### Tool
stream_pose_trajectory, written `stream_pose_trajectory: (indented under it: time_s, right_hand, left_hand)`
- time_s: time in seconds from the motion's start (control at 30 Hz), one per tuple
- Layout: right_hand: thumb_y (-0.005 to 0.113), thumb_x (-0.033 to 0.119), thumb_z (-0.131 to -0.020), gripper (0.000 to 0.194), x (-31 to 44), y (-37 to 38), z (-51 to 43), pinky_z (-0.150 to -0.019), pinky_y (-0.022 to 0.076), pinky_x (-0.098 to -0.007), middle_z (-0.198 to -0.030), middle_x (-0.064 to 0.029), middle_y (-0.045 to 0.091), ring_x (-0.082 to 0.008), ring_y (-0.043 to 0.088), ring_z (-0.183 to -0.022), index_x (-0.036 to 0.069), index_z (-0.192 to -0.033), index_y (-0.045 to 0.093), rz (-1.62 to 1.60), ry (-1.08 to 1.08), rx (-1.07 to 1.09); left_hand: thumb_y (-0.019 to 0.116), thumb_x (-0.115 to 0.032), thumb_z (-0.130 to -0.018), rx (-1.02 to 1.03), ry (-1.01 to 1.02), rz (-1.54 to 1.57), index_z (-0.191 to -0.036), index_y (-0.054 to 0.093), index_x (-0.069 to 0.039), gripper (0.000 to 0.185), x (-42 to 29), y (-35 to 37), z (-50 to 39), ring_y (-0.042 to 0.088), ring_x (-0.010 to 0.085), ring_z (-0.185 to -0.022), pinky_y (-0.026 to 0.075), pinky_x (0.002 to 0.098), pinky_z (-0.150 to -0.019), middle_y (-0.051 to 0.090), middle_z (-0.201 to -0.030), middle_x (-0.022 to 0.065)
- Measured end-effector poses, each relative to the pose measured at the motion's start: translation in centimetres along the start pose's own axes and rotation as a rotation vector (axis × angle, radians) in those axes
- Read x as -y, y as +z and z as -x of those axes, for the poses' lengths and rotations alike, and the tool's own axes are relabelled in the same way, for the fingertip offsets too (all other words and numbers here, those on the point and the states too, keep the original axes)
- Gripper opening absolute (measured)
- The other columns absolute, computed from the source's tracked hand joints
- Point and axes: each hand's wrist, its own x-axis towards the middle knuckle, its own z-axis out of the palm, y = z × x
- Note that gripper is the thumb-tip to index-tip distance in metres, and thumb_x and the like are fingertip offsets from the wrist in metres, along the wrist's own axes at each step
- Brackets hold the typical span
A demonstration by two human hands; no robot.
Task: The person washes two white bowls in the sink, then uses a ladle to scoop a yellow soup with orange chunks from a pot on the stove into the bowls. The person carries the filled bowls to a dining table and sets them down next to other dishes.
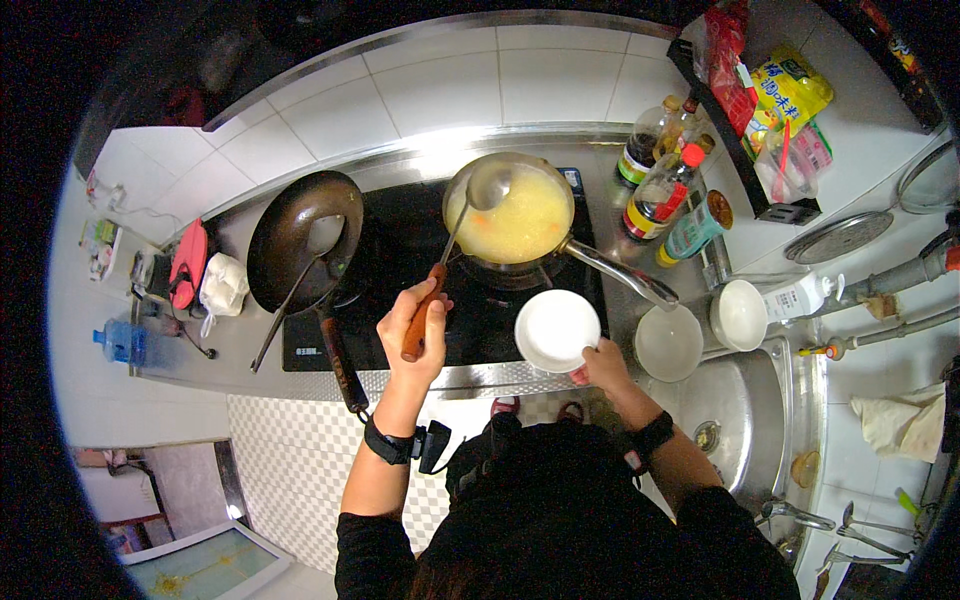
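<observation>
My left hand (413,330) grips the wooden handle of a metal ladle (448,251). The ladle's bowl is over the far left part of a saucepan (616,274) on the right side of the black cooktop. Pale yellow soup (529,221) with a few orange bits fills much of that pan. My right hand (606,366) holds a white bowl (558,330) by its near right rim, in front of the pan and above the cooktop's front edge. The bowl's inside looks plain white.
A dark wok (289,240) holding a metal spatula (324,234) stands on the left. Sauce bottles (656,196) are at the back right. Two more white bowls, one nearer (669,343) and one farther right (739,315), sit by the steel sink (750,420).
</observation>
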Motion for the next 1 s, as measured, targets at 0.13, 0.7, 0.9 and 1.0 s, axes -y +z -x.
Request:
stream_pose_trajectory:
  time_s: [0.13, 0.7, 0.9, 1.0]
  right_hand:
    - [0.041, 0.012, -0.091, 0.034, -0.6, -2.1, 0.8, -0.051, 0.057, -0.035, -0.076, -0.0238, 0.065, -0.0257, 0.066, -0.057, -0.019, -0.105, 0.044, -0.035, 0.012, -0.132]
    - [0.042, 0.021, -0.095, 0.038, -0.4, -2.2, 1.3, -0.064, 0.0578, -0.0363, -0.088, -0.0233, 0.066, -0.0272, 0.067, -0.07, -0.013, -0.113, 0.045, -0.261, 0.056, -0.008]
    - [0.045, 0.027, -0.096, 0.041, 1.2, -3.1, 4.3, -0.065, 0.0559, -0.0333, -0.09, -0.0173, 0.068, -0.023, 0.067, -0.073, -0.009, -0.116, 0.048, 0.037, 0.127, 0.11]
    - [0.049, 0.024, -0.094, 0.042, 1.8, -3.8, 7.1, -0.064, 0.0543, -0.0311, -0.09, -0.0147, 0.069, -0.0194, 0.066, -0.073, -0.006, -0.124, 0.047, 0.301, -0.061, 0.146]
  left_hand:
    - [0.061, -0.004, -0.081, 0.038, 0.197, -0.265, -0.101, 0.06, 0.003, 0.02, 0.2, 1.1, -0.4, 0.067, 0.0344, -0.075, 0.054, 0.0364, -0.068, 0.066, -0.088, 0.0217]
    - [0.047, -0.02, -0.094, -0.26, -0.652, 0.713, -0.111, 0.058, 0.006, 0.033, 3.0, 3.7, -1.4, 0.067, 0.0253, -0.066, 0.056, 0.0296, -0.059, 0.066, -0.081, 0.0189]
    - [0.045, -0.022, -0.094, -0.242, -0.644, 0.789, -0.112, 0.057, 0.005, 0.034, 2.7, 3.0, -0.2, 0.067, 0.0272, -0.068, 0.056, 0.031, -0.061, 0.066, -0.083, 0.0205]
    - [0.047, -0.019, -0.094, -0.185, -0.532, 0.705, -0.113, 0.058, 0.004, 0.032, 2.4, 2.6, 0.4, 0.068, 0.0257, -0.071, 0.056, 0.0309, -0.065, 0.066, -0.085, 0.019]
